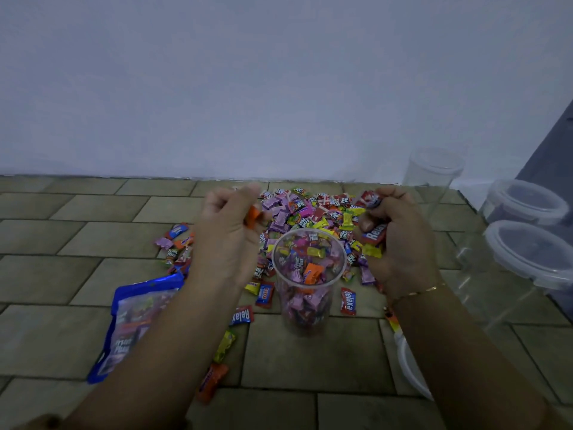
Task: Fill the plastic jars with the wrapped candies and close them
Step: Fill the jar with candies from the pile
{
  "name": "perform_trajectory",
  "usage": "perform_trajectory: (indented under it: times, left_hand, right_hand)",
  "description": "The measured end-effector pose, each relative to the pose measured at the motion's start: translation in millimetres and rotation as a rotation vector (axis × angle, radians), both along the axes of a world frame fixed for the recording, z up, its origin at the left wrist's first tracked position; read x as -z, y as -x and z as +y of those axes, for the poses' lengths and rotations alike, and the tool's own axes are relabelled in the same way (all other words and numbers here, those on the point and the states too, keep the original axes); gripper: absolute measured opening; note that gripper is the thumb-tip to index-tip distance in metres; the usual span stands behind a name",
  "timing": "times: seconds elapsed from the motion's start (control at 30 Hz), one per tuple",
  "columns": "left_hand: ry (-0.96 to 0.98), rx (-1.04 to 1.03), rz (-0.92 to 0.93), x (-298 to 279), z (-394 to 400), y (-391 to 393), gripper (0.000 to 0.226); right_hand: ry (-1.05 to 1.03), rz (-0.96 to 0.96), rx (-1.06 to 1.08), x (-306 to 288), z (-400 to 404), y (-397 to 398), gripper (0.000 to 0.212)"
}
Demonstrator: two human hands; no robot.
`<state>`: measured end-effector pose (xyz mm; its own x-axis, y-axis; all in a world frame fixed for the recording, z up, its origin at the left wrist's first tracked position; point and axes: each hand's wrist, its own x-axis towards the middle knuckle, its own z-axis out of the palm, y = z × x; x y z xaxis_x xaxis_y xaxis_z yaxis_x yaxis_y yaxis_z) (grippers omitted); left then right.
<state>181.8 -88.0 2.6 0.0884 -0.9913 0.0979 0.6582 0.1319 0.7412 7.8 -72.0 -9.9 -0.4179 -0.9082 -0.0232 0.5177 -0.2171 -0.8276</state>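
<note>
Now, jar [308, 274]: upright, mouth open, between and below both grips.
Left hand [226, 234]: curled on orange candy [252, 216].
Right hand [393, 231]: fist full of candies [373, 235], nearer.

Home: tiled floor [93, 237], plain wall [217, 88]

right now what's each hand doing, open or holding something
Left hand: closed grip on an orange candy.
Right hand: closed grip on a bunch of wrapped candies, above the open jar.
</note>
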Motion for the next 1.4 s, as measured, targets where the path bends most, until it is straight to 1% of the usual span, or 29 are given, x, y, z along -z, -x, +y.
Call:
perform_trajectory:
  times: [0.13, 0.2, 0.27, 0.37, 0.5, 0.6, 0.67, 0.73, 0.8, 0.87, 0.9, 0.97, 1.03, 1.17, 1.23, 1.33, 1.4]
  left_hand:
    - [0.047, 0.032, -0.196, 2, 6, 20, 0.024]
    - [0.065, 0.017, -0.271, 4, 8, 22, 0.022]
    - [0.079, 0.006, -0.317, 4, 10, 24, 0.022]
    - [0.105, -0.012, -0.334, 3, 12, 23, 0.023]
    - [0.111, -0.083, -0.414, 16, 10, 20, 0.006]
    - [0.101, -0.050, -0.447, 26, 10, 21, 0.014]
    - [0.105, 0.019, -0.502, 30, 13, 23, 0.017]
    - [0.114, 0.099, -0.539, 31, 15, 25, 0.027]
    - [0.112, 0.125, -0.527, 34, 16, 24, 0.033]
    - [0.107, 0.123, -0.539, 35, 15, 23, 0.035]
    - [0.106, 0.118, -0.543, 36, 15, 23, 0.040]
    - [0.095, 0.093, -0.537, 39, 12, 23, 0.049]
    - [0.081, 0.078, -0.523, 39, 10, 25, 0.047]
    - [0.045, 0.134, -0.414, 37, 11, 26, 0.037]
    - [0.017, 0.161, -0.366, 37, 12, 25, 0.040]
    - [-0.006, 0.182, -0.318, 40, 9, 24, 0.036]
    - [-0.002, 0.182, -0.313, 44, 6, 24, 0.039]
  right_hand:
    - [0.068, 0.070, 0.019, -4, 1, -16, 0.036]
    - [0.087, 0.075, 0.006, 0, 1, -22, 0.031]
    - [0.094, 0.072, 0.007, 4, 2, -27, 0.025]
    - [0.086, 0.106, 0.032, 7, 4, -30, 0.022]
    - [0.081, 0.191, 0.074, 6, 7, -33, 0.032]
    - [0.094, 0.235, 0.108, 8, 10, -36, 0.029]
    - [0.107, 0.232, 0.110, 10, 10, -38, 0.020]
    - [0.117, 0.226, 0.098, 12, 10, -40, 0.016]
    - [0.119, 0.217, 0.099, 13, 11, -41, 0.020]
    - [0.117, 0.205, 0.103, 13, 11, -41, 0.030]
    - [0.119, 0.199, 0.103, 13, 11, -41, 0.032]
    - [0.130, 0.202, 0.100, 14, 11, -42, 0.027]
    - [0.147, 0.209, 0.098, 16, 10, -42, 0.024]
    - [0.167, 0.231, 0.090, 20, 8, -43, 0.032]
    - [0.186, 0.235, 0.074, 19, 10, -43, 0.033]
    - [0.242, 0.260, 0.035, 19, 12, -41, 0.036]
    - [0.248, 0.272, 0.015, 20, 13, -40, 0.037]
